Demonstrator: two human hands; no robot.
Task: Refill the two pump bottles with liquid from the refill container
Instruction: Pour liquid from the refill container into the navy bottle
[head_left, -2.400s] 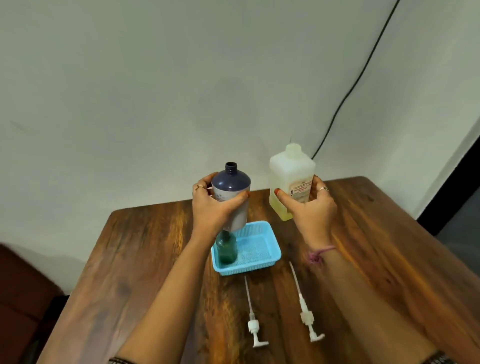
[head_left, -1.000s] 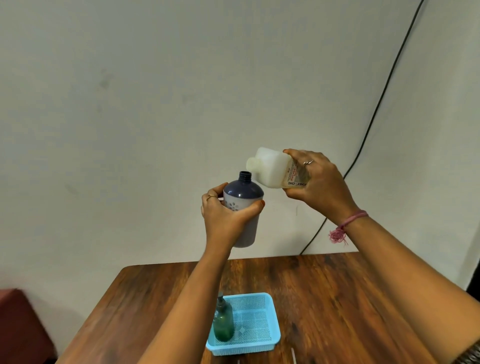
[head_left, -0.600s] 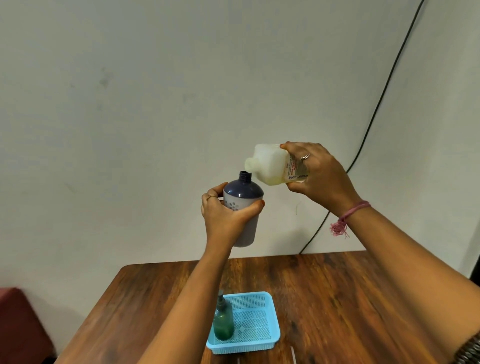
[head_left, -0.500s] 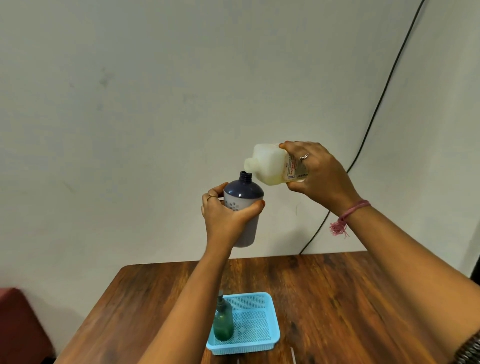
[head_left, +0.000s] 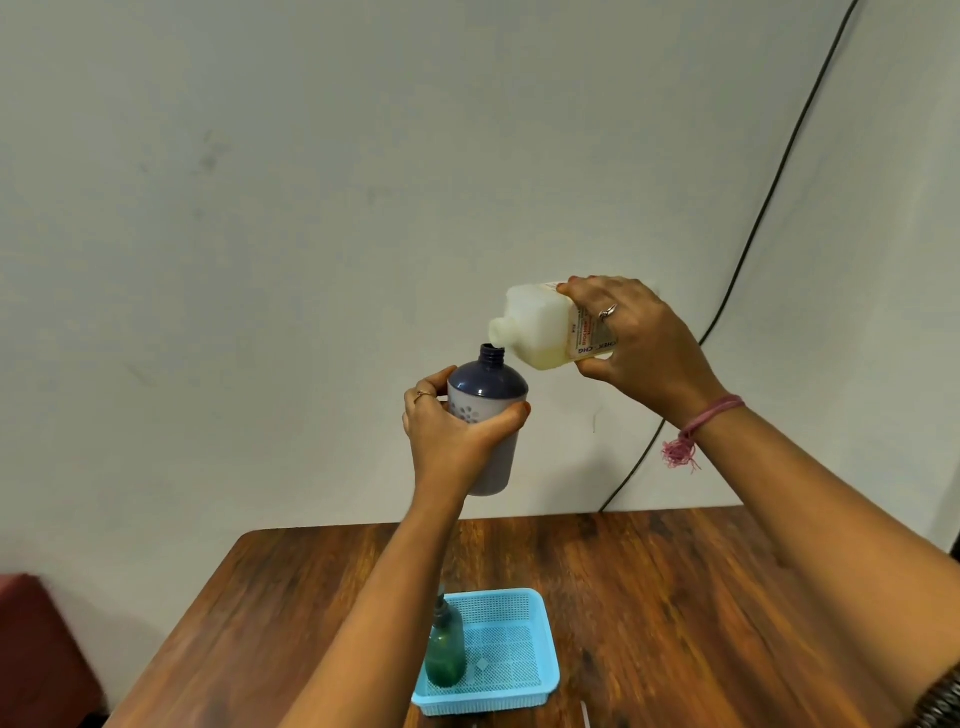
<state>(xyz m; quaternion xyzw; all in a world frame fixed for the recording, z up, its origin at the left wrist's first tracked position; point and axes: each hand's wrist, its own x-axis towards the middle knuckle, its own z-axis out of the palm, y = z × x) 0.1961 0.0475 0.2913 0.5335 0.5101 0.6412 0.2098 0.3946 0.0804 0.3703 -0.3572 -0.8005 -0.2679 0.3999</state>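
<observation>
Head: refill container (head_left: 540, 332) spout above purple bottle (head_left: 488, 384).

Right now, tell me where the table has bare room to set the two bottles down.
Bare wood lies right of the blue basket, across the table to its right edge, and behind the basket toward the wall. The left forearm crosses the strip left of the basket. The basket holds a green bottle at its left side; its right half is free.

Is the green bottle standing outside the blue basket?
No, the green bottle stands upright inside the blue basket, at its left side.
</observation>
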